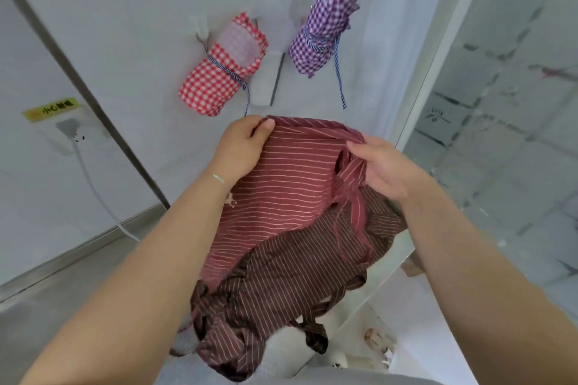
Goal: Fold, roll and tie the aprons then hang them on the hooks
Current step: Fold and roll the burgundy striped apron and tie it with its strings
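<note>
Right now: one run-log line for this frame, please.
stage: fold start | left hand: pinches maroon striped apron top edge | right hand: grips same edge | hung: red checked roll, purple checked roll

Wall (131,3), ahead: two rolled, tied aprons hanging side by side, well apart. Left roll (220,72) lower; right roll (325,22) higher, nearer the corner. Between them, an unoccupied hook (266,81), apparently, though blurred. Far left on the wall: socket (67,128) with plug, its cable (93,187) running down toward the floor. Before the wall, below the rolls: unrolled apron (281,197) held up, left hand (244,147) at its upper left edge, right hand (384,166) at its upper right; lower part hanging in folds between the forearms. Right: glass panel (500,103).
</note>
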`<state>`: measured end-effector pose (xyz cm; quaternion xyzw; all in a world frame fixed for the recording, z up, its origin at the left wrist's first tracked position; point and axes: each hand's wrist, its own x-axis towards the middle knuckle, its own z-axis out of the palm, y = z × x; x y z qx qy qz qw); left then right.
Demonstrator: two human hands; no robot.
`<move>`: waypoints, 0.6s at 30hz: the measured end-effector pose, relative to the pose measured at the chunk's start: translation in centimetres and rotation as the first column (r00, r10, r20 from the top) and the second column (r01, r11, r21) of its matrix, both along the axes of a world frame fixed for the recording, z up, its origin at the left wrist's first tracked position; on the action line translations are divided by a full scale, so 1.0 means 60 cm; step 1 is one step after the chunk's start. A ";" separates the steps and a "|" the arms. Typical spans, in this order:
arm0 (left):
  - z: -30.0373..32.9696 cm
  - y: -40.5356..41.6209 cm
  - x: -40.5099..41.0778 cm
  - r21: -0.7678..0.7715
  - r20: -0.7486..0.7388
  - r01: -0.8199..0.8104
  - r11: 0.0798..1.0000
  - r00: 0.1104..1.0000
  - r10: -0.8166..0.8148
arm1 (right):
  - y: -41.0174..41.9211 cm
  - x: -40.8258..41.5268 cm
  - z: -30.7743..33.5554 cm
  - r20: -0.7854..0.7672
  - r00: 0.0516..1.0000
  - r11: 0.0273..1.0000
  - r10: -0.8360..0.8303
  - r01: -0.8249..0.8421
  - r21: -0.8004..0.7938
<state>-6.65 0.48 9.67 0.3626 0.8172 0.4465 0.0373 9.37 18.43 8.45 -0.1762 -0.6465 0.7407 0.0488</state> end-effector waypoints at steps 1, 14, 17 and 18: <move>0.008 0.004 0.005 -0.007 0.023 0.052 0.999 0.998 -0.052 | 0.001 0.001 0.014 -0.059 0.992 0.986 -0.114 0.106 -0.128; -0.175 -0.001 0.046 -0.492 0.331 0.420 0.763 0.901 -0.282 | 0.102 0.027 -0.047 -0.004 0.469 0.375 -0.883 0.711 0.594; -0.253 -0.016 0.049 -0.552 0.361 0.296 0.779 0.928 -0.097 | 0.076 0.036 -0.113 0.041 0.518 0.322 -0.854 0.466 0.824; -0.277 -0.022 0.051 -0.575 0.392 0.285 0.767 0.919 -0.047 | 0.062 0.036 -0.139 0.051 0.631 0.360 -0.774 0.373 0.855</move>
